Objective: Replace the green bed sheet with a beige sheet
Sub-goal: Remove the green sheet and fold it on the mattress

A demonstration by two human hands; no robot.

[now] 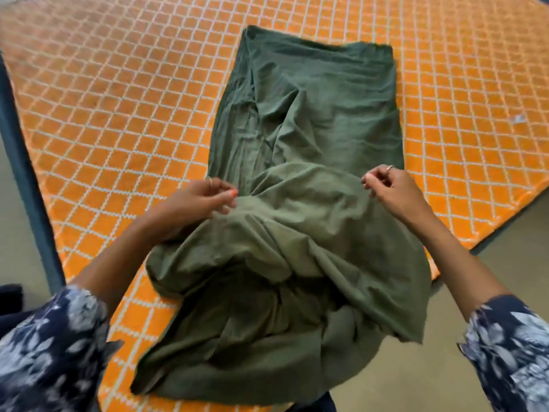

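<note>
**Green sheet folded lengthwise on the bare mattress, both my hands pinching its lifted fold**

The mattress (118,93), orange with a white lattice print, fills the view and carries no sheet of its own; no beige sheet is in sight. On it lies the green sheet (312,120), gathered into one long band. Its long axis runs straight away from me, from the near edge of the bed, where it bunches and spills over, toward the far edge, where it ends in a fairly square hem. The far half lies flat; the near half is raised and rumpled.

My left hand (199,197) pinches the band's left border, fingertips closed on cloth. My right hand (392,188) pinches the right border in the same manner, at about the same distance along the band. The two hands thus sit across the short axis, with the flat far half lying directly ahead of both. Neither hand is clearly nearer. I judge the next fold would carry the held portion forward along the long axis.
</note>
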